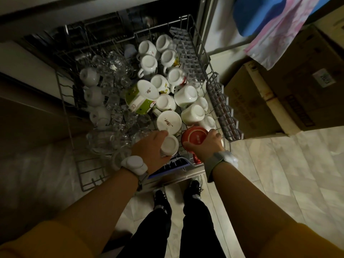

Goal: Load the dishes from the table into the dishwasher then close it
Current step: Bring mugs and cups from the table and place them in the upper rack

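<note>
The dishwasher's upper rack [64,101] is pulled out below me, full of upside-down dishes. My left hand [149,148] grips a small white cup [170,145], bottom up, at the rack's near edge. Just to its right, my right hand [204,144] holds a red mug [193,137], also bottom up. Behind them sit several white mugs [168,122], a green patterned mug [141,97] and, on the left half, several clear glasses [115,101].
A grey fold-down shelf [221,107] lines the rack's right side. Cardboard boxes [279,97] stand on the floor at the right, with a pink cloth [275,36] over a blue item. The open dishwasher door [184,174] is in front of my feet.
</note>
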A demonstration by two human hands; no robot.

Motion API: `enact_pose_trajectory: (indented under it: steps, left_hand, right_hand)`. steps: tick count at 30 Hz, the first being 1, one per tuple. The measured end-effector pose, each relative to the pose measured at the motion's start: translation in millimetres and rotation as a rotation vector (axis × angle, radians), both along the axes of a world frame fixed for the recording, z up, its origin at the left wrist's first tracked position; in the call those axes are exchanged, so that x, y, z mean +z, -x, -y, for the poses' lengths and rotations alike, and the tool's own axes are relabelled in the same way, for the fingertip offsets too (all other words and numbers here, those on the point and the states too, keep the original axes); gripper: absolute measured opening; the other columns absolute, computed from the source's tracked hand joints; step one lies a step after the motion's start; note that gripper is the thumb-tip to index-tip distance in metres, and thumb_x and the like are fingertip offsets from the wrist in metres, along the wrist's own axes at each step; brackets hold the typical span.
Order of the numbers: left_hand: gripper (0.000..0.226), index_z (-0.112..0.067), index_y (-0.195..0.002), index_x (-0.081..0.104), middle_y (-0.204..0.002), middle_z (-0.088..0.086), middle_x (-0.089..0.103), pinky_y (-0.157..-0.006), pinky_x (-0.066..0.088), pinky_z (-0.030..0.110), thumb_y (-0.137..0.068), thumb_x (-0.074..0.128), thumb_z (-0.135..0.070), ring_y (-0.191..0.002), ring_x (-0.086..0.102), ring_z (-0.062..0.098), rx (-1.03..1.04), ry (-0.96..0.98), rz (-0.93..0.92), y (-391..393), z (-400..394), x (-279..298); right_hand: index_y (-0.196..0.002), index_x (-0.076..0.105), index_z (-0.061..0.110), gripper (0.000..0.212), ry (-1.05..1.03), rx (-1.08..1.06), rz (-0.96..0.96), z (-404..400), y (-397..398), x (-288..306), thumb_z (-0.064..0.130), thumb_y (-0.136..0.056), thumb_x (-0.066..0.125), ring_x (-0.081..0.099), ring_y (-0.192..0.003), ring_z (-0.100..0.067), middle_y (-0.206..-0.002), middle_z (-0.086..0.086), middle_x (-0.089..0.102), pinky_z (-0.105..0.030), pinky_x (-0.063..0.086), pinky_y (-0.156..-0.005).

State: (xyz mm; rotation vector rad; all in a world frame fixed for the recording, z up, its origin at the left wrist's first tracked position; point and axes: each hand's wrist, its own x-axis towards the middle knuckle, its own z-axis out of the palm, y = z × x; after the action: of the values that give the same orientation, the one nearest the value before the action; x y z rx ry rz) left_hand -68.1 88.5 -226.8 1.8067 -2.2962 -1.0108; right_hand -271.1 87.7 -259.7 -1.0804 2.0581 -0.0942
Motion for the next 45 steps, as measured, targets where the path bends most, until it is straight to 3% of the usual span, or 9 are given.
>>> enact_pose_trajectory:
  steps: [5, 7, 13, 16, 21, 27, 38, 42, 45]
  left_hand:
    - [0.078, -0.011, -0.14, 0.041, -0.138, 0.01, 0.047, -0.094, 0.042, 0.035, -0.076, 0.078, -0.037, -0.12, 0.05, 0.029, 0.018, -0.005, 0.005, 7.0, -1.6, 3.3]
    - [0.077, -0.013, -0.139, 0.043, -0.136, 0.009, 0.048, -0.09, 0.042, 0.032, -0.076, 0.078, -0.037, -0.118, 0.052, 0.028, 0.039, 0.016, 0.012, 8.7, -3.9, 3.5]
    - [0.071, -0.014, -0.13, 0.05, -0.122, 0.008, 0.056, -0.076, 0.042, 0.028, -0.072, 0.08, -0.043, -0.104, 0.057, 0.028, 0.071, 0.039, -0.016, 14.4, -6.1, -5.7]
    - [0.072, -0.017, -0.132, 0.047, -0.125, 0.005, 0.054, -0.078, 0.046, 0.031, -0.073, 0.078, -0.045, -0.105, 0.056, 0.026, 0.081, 0.012, -0.018, 17.0, -3.7, -7.8]
    - [0.076, -0.016, -0.135, 0.045, -0.13, 0.006, 0.051, -0.078, 0.05, 0.034, -0.072, 0.079, -0.043, -0.103, 0.059, 0.027, 0.057, 0.035, -0.008, 21.7, -5.1, -7.8]
    - [0.076, -0.014, -0.133, 0.047, -0.127, 0.008, 0.054, -0.075, 0.046, 0.031, -0.071, 0.081, -0.041, -0.102, 0.06, 0.029, 0.061, 0.054, -0.007, 21.8, -5.4, -10.8]
    - [0.076, -0.015, -0.134, 0.046, -0.131, 0.008, 0.051, -0.082, 0.049, 0.035, -0.072, 0.08, -0.042, -0.109, 0.057, 0.029, 0.1, 0.056, -0.007, 19.5, -5.5, -7.5]
    - [0.077, -0.014, -0.134, 0.047, -0.13, 0.009, 0.053, -0.08, 0.053, 0.037, -0.071, 0.08, -0.043, -0.105, 0.06, 0.031, 0.104, 0.081, -0.019, 17.9, -6.9, -9.1]
    - [0.079, -0.013, -0.134, 0.049, -0.128, 0.011, 0.055, -0.079, 0.052, 0.037, -0.069, 0.082, -0.042, -0.103, 0.061, 0.033, 0.092, 0.117, -0.004, 18.3, -7.6, -10.4]
  right_hand:
    - [-0.148, 0.006, 0.037, 0.108, 0.078, 0.374, -0.102, -7.9, -1.6, 6.0, 0.054, -0.066, 0.075, 0.052, -0.115, -0.034, -0.138, -0.008, 0.033, -0.044, 0.052, -0.086]
    - [-0.147, 0.004, 0.039, 0.109, 0.076, 0.415, -0.119, -7.3, 3.1, 7.0, 0.049, -0.066, 0.077, 0.053, -0.114, -0.034, -0.136, -0.008, 0.034, -0.043, 0.053, -0.084]
    - [-0.147, 0.01, 0.04, 0.114, 0.148, 0.336, -0.137, -11.1, 11.0, 11.0, 0.048, -0.059, 0.081, 0.056, -0.107, -0.032, -0.134, -0.007, 0.037, -0.035, 0.05, -0.076]
    - [-0.148, 0.016, 0.038, 0.111, 0.112, 0.303, -0.099, -3.5, 13.9, 14.3, 0.048, -0.06, 0.082, 0.054, -0.113, -0.034, -0.136, -0.009, 0.038, -0.037, 0.049, -0.082]
    - [-0.147, 0.019, 0.038, 0.11, 0.05, 0.382, -0.045, 10.5, 22.3, 9.3, 0.046, -0.059, 0.084, 0.052, -0.118, -0.032, -0.132, -0.007, 0.045, -0.039, 0.047, -0.092]
    - [-0.148, 0.018, 0.031, 0.111, 0.035, 0.473, -0.094, 15.1, 16.5, 7.5, 0.043, -0.059, 0.084, 0.053, -0.113, -0.033, -0.127, -0.01, 0.045, -0.038, 0.044, -0.087]
    - [-0.138, 0.037, 0.029, 0.098, 0.033, 0.219, 0.126, 23.1, 39.3, 21.7, 0.055, -0.055, 0.081, 0.056, -0.112, -0.026, -0.124, -0.003, 0.056, -0.033, 0.049, -0.089]
    - [-0.142, 0.03, 0.034, 0.103, 0.004, 0.477, -0.035, 38.1, 46.3, 37.9, 0.048, -0.056, 0.085, 0.053, -0.116, -0.03, -0.129, -0.007, 0.051, -0.042, 0.047, -0.096]
    - [-0.143, 0.025, 0.038, 0.102, 0.0, 0.738, -0.148, 47.9, 44.1, 45.4, 0.044, -0.06, 0.085, 0.053, -0.115, -0.031, -0.131, -0.008, 0.046, -0.042, 0.05, -0.092]
